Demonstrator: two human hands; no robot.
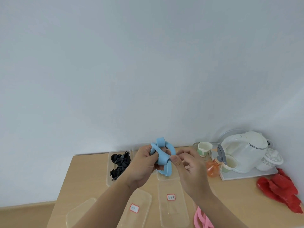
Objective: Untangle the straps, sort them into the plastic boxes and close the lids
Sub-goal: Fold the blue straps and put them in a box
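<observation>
**Blue straps [162, 155] knotted in both hands**

Pink straps [201, 219] lie nearest the person, under the right forearm, not yet sorted. Clear lids [174, 214] rest flat beneath both forearms, off their boxes.

Above them, the left hand [143, 163] grips the blue tangle, fingers curled round the bundle. The right hand [189, 167] pinches one strap end between thumb and forefinger. The tangle is held in the air, just above an open box [162, 177] below the fingers.

To do this step well, the left hand should probably hold the bundle loosely, so the loops can open. The right hand would then feed its pinched end back through the loop crossing it, not tug. These straps look rubbery and may lock tighter if yanked.

Left of the left hand, another box [108, 178] holds black straps [120, 162]. Beyond the right hand stand a paper cup [204, 148] and a white kettle [245, 152].
</observation>
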